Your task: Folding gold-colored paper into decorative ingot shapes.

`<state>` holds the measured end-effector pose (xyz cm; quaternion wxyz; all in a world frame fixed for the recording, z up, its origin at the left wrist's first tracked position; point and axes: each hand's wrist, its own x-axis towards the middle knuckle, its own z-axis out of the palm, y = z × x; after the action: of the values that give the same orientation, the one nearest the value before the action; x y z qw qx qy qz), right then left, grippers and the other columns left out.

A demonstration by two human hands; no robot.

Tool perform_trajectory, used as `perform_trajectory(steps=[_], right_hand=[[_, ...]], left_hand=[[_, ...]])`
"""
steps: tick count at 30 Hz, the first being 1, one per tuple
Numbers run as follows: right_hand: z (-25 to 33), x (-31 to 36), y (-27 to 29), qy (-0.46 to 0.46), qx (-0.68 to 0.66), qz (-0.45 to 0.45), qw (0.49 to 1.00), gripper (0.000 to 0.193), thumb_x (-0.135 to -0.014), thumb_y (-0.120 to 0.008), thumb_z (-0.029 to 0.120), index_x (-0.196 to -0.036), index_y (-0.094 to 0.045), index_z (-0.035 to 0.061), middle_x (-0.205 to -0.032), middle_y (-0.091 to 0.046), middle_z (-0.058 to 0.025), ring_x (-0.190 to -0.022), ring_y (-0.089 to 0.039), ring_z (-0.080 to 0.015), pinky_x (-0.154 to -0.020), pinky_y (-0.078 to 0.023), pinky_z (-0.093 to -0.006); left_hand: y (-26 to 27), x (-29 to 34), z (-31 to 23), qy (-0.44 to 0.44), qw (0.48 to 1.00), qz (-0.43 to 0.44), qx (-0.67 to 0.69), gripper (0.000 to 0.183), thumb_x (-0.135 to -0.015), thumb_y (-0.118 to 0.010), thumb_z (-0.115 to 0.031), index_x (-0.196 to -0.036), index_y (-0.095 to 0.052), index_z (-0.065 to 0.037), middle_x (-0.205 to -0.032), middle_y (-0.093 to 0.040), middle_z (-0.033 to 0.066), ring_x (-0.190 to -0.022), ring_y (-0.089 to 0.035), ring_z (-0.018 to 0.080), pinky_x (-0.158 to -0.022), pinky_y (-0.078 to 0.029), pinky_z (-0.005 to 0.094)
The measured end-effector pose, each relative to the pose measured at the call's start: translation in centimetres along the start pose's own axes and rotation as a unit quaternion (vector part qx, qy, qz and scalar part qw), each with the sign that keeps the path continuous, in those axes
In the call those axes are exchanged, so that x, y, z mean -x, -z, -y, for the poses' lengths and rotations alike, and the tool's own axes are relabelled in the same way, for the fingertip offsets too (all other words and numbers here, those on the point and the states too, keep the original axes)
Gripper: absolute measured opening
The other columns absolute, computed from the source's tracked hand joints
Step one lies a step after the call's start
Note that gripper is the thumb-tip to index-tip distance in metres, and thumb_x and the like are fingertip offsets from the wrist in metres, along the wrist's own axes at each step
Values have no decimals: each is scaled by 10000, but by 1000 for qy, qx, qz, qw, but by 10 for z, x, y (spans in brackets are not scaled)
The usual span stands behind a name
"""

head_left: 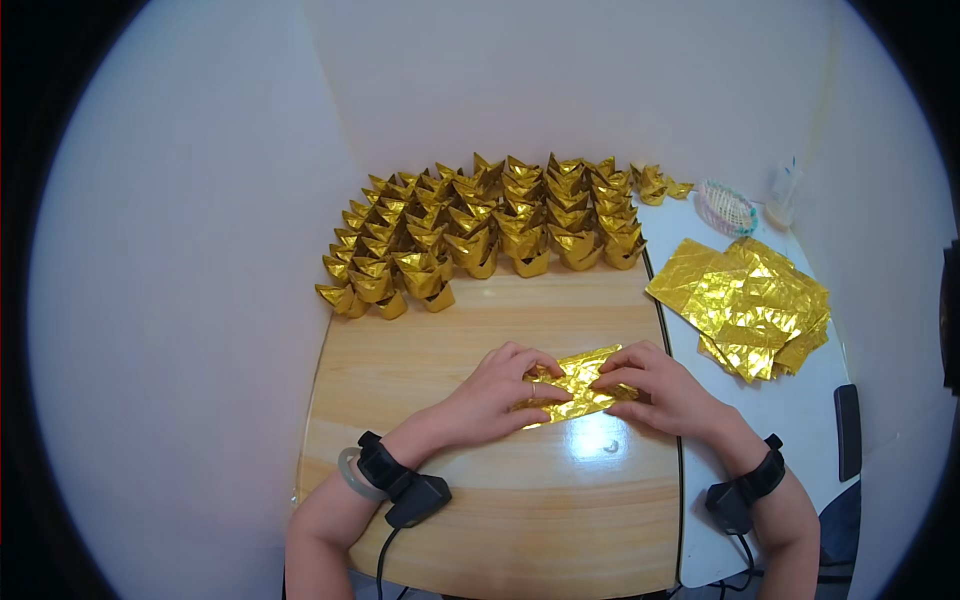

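A folded strip of crinkled gold foil paper [582,382] lies slightly slanted on the wooden tabletop, between my two hands. My left hand [500,395] grips its left end, with the thumb at the near edge and bent fingers on top. At the other end, my right hand [662,388] pinches the paper with curled fingers, its thumb low at the near edge. Both hands partly cover the strip's ends. Beyond them stand several rows of gold foil ingots [525,235], stacked into one another, with pointed tips upward.
Loose gold foil sheets [755,310] lie in an uneven pile on the white table [720,470] at right. Behind them are a small woven basket [727,208] and a clear cup [782,205]. A dark flat object [847,432] lies at the right edge. Cables hang from both wrist devices.
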<state>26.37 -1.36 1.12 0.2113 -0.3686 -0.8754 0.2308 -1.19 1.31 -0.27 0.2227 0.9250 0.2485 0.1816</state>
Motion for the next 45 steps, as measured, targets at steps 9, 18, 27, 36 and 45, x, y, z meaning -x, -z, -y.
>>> perform_trajectory(steps=[9,18,27,36,45], right_hand=[[-1,-1,0,18,12,-12,1000,296,-808,-700,236,-1078,-667,120,-1103,-574,-96,-1064,-514,-298,-890,-449,-377],[16,-12,-15,-47,82,-48,994,311,-822,-683,283,-1003,-555,64,-1011,-513,-107,-995,-472,-300,-873,-398,-384],[14,-10,-13,-57,97,-12,994,354,-812,-693,299,-1032,-525,79,-1043,-479,-107,-1018,-457,-302,-872,-386,-400],[11,-12,-7,-55,100,8,993,402,-780,-725,324,-1057,-534,104,-1062,-490,-103,-1040,-459,-304,-883,-393,-408],[12,-9,-4,3,92,-8,996,426,-780,-717,275,-1145,-583,102,-1203,-525,-86,-1163,-453,-301,-969,-373,-402]], left_hand=[[2,-2,-4,20,1000,3,20,315,-826,-672,-265,-1137,-664,-223,-1156,-504,53,-1087,-439,270,-939,-341,391],[3,-1,-12,11,996,1,-85,300,-853,-634,-280,-1150,-669,-262,-1214,-494,56,-1172,-386,298,-1000,-280,464],[2,-4,-9,-2,994,62,-90,486,-835,-614,-471,-1284,-559,-295,-1405,-379,108,-1327,-271,379,-1069,-177,630],[7,-5,-11,12,993,70,-91,551,-821,-631,-485,-1328,-516,-303,-1466,-309,120,-1353,-229,408,-1081,-151,638],[5,-2,-12,-28,997,28,-67,431,-820,-661,-363,-1220,-612,-210,-1356,-434,110,-1275,-331,360,-1043,-238,581]])
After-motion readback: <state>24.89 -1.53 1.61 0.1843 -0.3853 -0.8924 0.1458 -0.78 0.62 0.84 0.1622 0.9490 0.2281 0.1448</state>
